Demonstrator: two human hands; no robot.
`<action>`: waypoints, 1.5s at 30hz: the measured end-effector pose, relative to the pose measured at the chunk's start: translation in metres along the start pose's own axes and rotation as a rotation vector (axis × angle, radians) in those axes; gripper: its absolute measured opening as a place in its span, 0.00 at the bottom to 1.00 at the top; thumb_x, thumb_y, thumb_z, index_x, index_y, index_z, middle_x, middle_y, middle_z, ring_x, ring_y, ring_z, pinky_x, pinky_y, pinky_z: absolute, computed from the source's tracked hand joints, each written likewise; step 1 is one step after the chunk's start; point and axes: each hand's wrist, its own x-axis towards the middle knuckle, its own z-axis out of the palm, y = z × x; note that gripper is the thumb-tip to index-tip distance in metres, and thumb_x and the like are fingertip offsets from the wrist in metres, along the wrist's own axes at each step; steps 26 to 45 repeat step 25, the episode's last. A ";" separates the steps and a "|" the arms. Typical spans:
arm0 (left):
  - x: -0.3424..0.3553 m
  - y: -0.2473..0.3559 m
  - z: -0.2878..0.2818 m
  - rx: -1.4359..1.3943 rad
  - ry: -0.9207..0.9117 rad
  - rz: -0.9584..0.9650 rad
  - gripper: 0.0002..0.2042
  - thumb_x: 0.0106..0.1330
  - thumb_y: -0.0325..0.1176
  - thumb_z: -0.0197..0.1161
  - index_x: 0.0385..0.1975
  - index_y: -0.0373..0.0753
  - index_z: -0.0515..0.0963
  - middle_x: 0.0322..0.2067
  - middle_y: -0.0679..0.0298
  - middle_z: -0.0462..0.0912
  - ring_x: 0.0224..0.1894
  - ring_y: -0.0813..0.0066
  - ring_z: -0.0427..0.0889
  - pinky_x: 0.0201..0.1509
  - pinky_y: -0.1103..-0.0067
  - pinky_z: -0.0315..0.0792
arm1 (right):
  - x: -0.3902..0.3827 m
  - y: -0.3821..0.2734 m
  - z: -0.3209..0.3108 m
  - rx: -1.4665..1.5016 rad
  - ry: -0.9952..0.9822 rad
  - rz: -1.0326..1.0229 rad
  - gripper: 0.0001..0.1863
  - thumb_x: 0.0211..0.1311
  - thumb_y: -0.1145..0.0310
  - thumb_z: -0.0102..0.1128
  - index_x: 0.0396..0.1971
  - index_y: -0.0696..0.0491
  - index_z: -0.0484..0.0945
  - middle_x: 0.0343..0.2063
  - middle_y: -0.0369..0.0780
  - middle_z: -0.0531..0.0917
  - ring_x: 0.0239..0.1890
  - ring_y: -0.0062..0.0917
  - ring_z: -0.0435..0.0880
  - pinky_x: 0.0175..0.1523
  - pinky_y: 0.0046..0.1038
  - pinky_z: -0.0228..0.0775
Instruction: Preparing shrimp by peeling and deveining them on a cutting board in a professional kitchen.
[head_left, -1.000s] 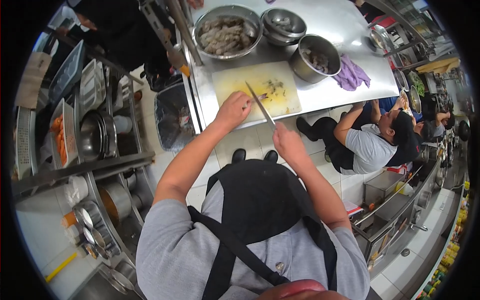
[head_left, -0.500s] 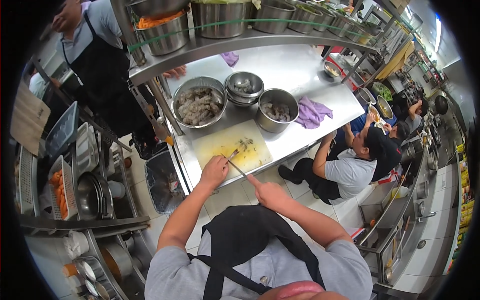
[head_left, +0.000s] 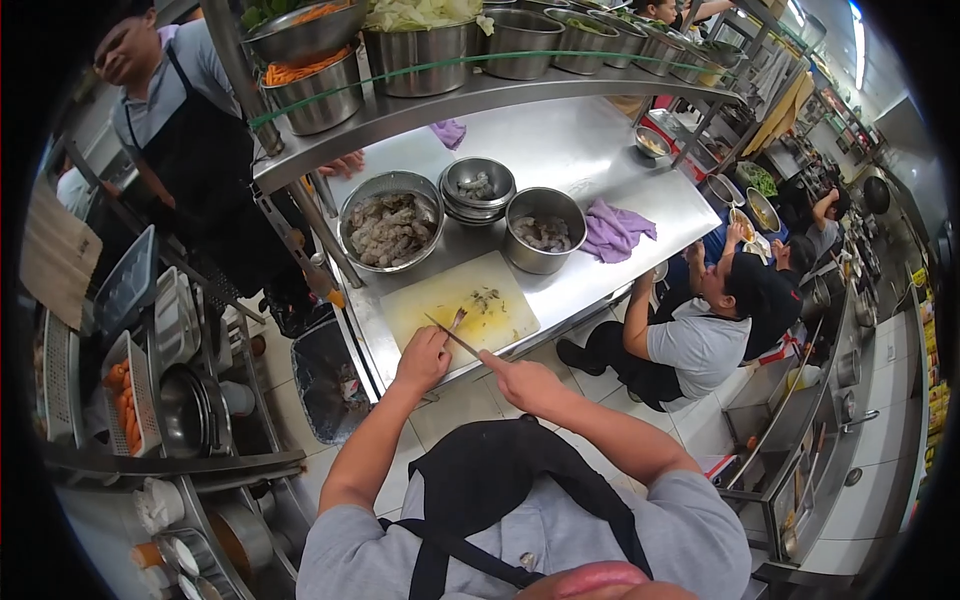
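My right hand (head_left: 527, 384) is wrapped round the handle of a knife (head_left: 455, 337), whose blade points up and left over the near edge of a yellowed cutting board (head_left: 408, 302). Beside the blade, my left hand (head_left: 424, 358) is closed with its fingertips on the board, pinching a small shrimp (head_left: 459, 318); its end sticks out past the fingers and the rest is hidden. Dark scraps (head_left: 485, 300) lie on the board. Behind it stand a colander of grey raw shrimp (head_left: 392, 228), stacked steel bowls (head_left: 478, 190) with a few shrimp on top, and a steel pot (head_left: 545, 230) holding more.
A purple cloth (head_left: 618, 232) lies right of the pot. Overhead runs a steel shelf (head_left: 440, 112) carrying vegetable containers. A lined bin (head_left: 325, 385) stands on the floor to the left. One person (head_left: 200, 150) stands at the far left; another (head_left: 690, 335) works at the right.
The knife's blade has swung up and left, its tip now nearer my left fingers. My left hand stays at the board's near edge. The whole view has shifted slightly.
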 end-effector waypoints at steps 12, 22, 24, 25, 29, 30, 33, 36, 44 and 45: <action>-0.003 -0.002 0.005 -0.006 0.045 0.047 0.10 0.51 0.22 0.62 0.35 0.35 0.75 0.35 0.55 0.77 0.41 0.54 0.77 0.45 0.67 0.74 | 0.043 0.005 0.034 0.130 0.001 0.003 0.29 0.65 0.69 0.47 0.67 0.49 0.62 0.26 0.56 0.81 0.30 0.53 0.81 0.38 0.51 0.72; -0.011 -0.005 0.008 -0.052 0.095 0.002 0.09 0.50 0.22 0.62 0.32 0.35 0.75 0.33 0.55 0.77 0.39 0.55 0.77 0.44 0.67 0.74 | -0.005 0.005 0.006 0.090 -0.082 0.003 0.26 0.68 0.68 0.45 0.66 0.50 0.63 0.24 0.55 0.81 0.29 0.54 0.81 0.38 0.53 0.72; -0.011 -0.008 0.009 -0.045 0.090 0.005 0.10 0.50 0.23 0.63 0.33 0.35 0.75 0.34 0.55 0.78 0.40 0.55 0.78 0.45 0.68 0.74 | -0.002 0.003 0.005 0.112 -0.122 0.012 0.27 0.68 0.67 0.46 0.67 0.50 0.62 0.25 0.55 0.81 0.31 0.53 0.81 0.39 0.52 0.72; -0.011 -0.010 0.010 -0.041 0.083 0.000 0.10 0.50 0.23 0.63 0.34 0.35 0.76 0.36 0.55 0.78 0.42 0.56 0.78 0.47 0.69 0.75 | -0.001 0.004 0.003 0.112 -0.116 0.013 0.27 0.68 0.67 0.46 0.67 0.50 0.62 0.25 0.55 0.81 0.31 0.53 0.81 0.39 0.52 0.72; -0.011 -0.010 0.010 -0.041 0.083 0.000 0.10 0.50 0.23 0.63 0.34 0.35 0.76 0.36 0.55 0.78 0.42 0.56 0.78 0.47 0.69 0.75 | -0.001 0.004 0.003 0.112 -0.116 0.013 0.27 0.68 0.67 0.46 0.67 0.50 0.62 0.25 0.55 0.81 0.31 0.53 0.81 0.39 0.52 0.72; -0.011 -0.010 0.010 -0.041 0.083 0.000 0.10 0.50 0.23 0.63 0.34 0.35 0.76 0.36 0.55 0.78 0.42 0.56 0.78 0.47 0.69 0.75 | -0.001 0.004 0.003 0.112 -0.116 0.013 0.27 0.68 0.67 0.46 0.67 0.50 0.62 0.25 0.55 0.81 0.31 0.53 0.81 0.39 0.52 0.72; -0.011 -0.010 0.010 -0.041 0.083 0.000 0.10 0.50 0.23 0.63 0.34 0.35 0.76 0.36 0.55 0.78 0.42 0.56 0.78 0.47 0.69 0.75 | -0.001 0.004 0.003 0.112 -0.116 0.013 0.27 0.68 0.67 0.46 0.67 0.50 0.62 0.25 0.55 0.81 0.31 0.53 0.81 0.39 0.52 0.72; -0.011 -0.010 0.010 -0.041 0.083 0.000 0.10 0.50 0.23 0.63 0.34 0.35 0.76 0.36 0.55 0.78 0.42 0.56 0.78 0.47 0.69 0.75 | -0.001 0.004 0.003 0.112 -0.116 0.013 0.27 0.68 0.67 0.46 0.67 0.50 0.62 0.25 0.55 0.81 0.31 0.53 0.81 0.39 0.52 0.72; -0.011 -0.010 0.010 -0.041 0.083 0.000 0.10 0.50 0.23 0.63 0.34 0.35 0.76 0.36 0.55 0.78 0.42 0.56 0.78 0.47 0.69 0.75 | -0.001 0.004 0.003 0.112 -0.116 0.013 0.27 0.68 0.67 0.46 0.67 0.50 0.62 0.25 0.55 0.81 0.31 0.53 0.81 0.39 0.52 0.72; -0.011 -0.010 0.010 -0.041 0.083 0.000 0.10 0.50 0.23 0.63 0.34 0.35 0.76 0.36 0.55 0.78 0.42 0.56 0.78 0.47 0.69 0.75 | -0.001 0.004 0.003 0.112 -0.116 0.013 0.27 0.68 0.67 0.46 0.67 0.50 0.62 0.25 0.55 0.81 0.31 0.53 0.81 0.39 0.52 0.72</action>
